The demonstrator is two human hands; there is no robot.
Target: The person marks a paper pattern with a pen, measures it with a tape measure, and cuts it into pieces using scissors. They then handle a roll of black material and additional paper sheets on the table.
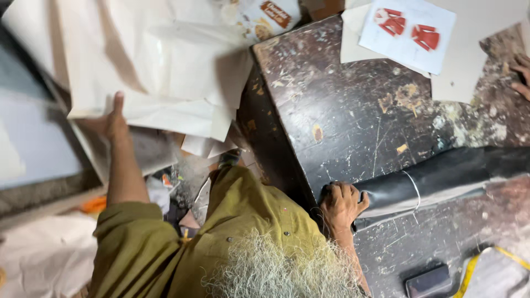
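Note:
My left hand (114, 120) reaches out to the left and grips the edge of a stack of large white paper sheets (165, 66), thumb on top. These sheets hang off the left side of a dark, scratched worktable (353, 105). My right hand (340, 203) is closed on the near end of a black rolled sheet of material (441, 176), which is tied round with a thin white string and lies across the table to the right. An olive sleeve and shirt fill the lower middle of the view.
A white sheet with red garment pictures (409, 30) lies on pale card at the table's far side. Another person's fingers (521, 74) rest at the right edge. A black phone (428, 281) and yellow tape measure (480, 259) lie near. Scraps litter the floor (182, 182).

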